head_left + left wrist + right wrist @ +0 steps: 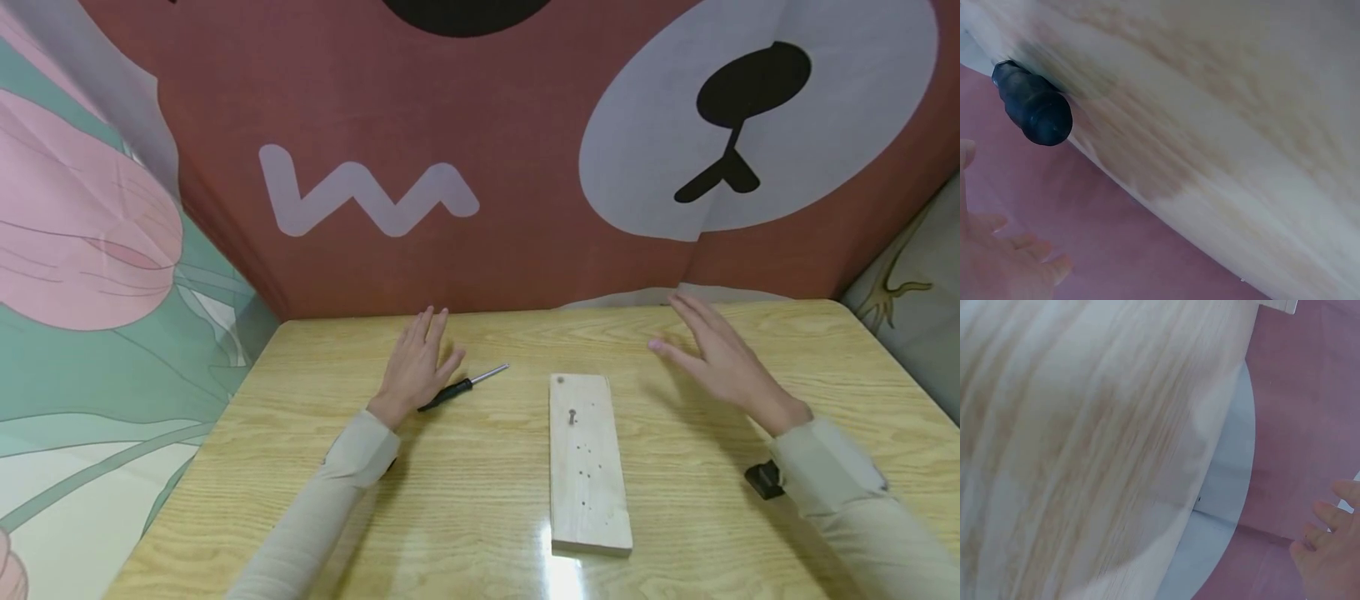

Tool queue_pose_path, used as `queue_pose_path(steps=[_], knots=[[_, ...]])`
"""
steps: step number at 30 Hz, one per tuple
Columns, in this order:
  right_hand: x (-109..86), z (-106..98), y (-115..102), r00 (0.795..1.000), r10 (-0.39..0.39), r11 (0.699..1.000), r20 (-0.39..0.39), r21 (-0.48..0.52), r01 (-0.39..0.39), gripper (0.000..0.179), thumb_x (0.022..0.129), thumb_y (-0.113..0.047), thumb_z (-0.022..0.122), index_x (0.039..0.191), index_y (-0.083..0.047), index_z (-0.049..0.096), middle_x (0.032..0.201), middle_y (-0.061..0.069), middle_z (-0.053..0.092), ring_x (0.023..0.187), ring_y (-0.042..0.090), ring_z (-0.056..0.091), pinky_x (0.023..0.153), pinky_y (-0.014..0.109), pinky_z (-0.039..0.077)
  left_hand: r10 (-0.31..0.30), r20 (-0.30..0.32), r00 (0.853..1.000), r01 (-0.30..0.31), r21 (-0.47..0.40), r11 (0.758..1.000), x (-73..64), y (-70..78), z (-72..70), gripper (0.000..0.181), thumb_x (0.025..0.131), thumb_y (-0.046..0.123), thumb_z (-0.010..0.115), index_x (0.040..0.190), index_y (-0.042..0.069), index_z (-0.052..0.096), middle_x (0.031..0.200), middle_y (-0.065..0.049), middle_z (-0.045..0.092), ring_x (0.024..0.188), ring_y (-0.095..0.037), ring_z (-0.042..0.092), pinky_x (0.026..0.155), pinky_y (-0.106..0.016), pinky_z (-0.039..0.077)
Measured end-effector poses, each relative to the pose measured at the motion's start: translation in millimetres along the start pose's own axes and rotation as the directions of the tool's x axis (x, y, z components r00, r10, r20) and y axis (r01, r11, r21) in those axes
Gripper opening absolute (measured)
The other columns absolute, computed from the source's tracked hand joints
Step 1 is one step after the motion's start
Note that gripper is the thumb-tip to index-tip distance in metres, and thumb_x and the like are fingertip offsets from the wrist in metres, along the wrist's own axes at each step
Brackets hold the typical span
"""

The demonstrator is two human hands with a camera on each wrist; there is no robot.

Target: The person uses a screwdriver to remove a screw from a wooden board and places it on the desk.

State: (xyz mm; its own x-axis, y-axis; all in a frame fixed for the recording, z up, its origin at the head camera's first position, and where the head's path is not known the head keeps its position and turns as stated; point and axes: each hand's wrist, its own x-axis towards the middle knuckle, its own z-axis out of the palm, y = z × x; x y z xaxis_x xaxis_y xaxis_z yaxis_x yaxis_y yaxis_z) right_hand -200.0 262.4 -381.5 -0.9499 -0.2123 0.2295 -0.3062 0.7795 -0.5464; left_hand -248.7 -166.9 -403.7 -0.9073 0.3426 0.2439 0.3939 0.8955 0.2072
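A screwdriver [456, 391] with a black handle and bare metal shaft lies on the table, left of the middle. My left hand [417, 362] is over the table just left of it, fingers extended and holding nothing; the left wrist view shows the black handle [1035, 106] close by. Right of the middle lies a pale wooden board [588, 467] with several small holes. A screw [572, 417] stands up from its upper part, and another screw head [560, 380] sits near the top left corner. To the board's right, my right hand [723, 358] hovers with straight fingers, holding nothing.
The light wood-grain table [480, 500] ends at a reddish printed cloth [450, 267] hanging behind it. A floral printed cloth [90, 333] hangs on the left. A black wrist device [765, 480] shows under the right sleeve.
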Motion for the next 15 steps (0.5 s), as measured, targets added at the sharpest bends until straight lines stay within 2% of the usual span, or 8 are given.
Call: queue_pose_path(steps=[9, 15], knots=[[-5.9, 2, -8, 1.0, -0.004, 1.0, 0.005, 0.024, 0.004, 0.08, 0.098, -0.043, 0.059, 0.159, -0.01, 0.019, 0.165, 0.019, 0.015, 0.152, 0.045, 0.011, 0.115, 0.073, 0.014, 0.034, 0.028, 0.999, -0.033, -0.033, 0.999, -5.2, 2.5, -3.0, 0.071, 0.103, 0.045, 0.048, 0.158, 0.009, 0.022, 0.161, -0.023, 0.026, 0.149, -0.038, 0.027, 0.123, -0.053, 0.025], [-10.9, 5, -12, 1.0, 0.008, 0.999, 0.023, 0.049, -0.009, 0.08, 0.098, -0.043, 0.059, 0.159, -0.01, 0.019, 0.165, 0.02, 0.014, 0.151, 0.045, 0.011, 0.113, 0.075, 0.015, 0.049, 0.042, 0.998, -0.046, -0.058, 0.997, -8.7, 4.4, -3.6, 0.071, 0.103, 0.043, 0.05, 0.157, 0.006, 0.023, 0.16, -0.024, 0.028, 0.148, -0.039, 0.029, 0.121, -0.054, 0.028]])
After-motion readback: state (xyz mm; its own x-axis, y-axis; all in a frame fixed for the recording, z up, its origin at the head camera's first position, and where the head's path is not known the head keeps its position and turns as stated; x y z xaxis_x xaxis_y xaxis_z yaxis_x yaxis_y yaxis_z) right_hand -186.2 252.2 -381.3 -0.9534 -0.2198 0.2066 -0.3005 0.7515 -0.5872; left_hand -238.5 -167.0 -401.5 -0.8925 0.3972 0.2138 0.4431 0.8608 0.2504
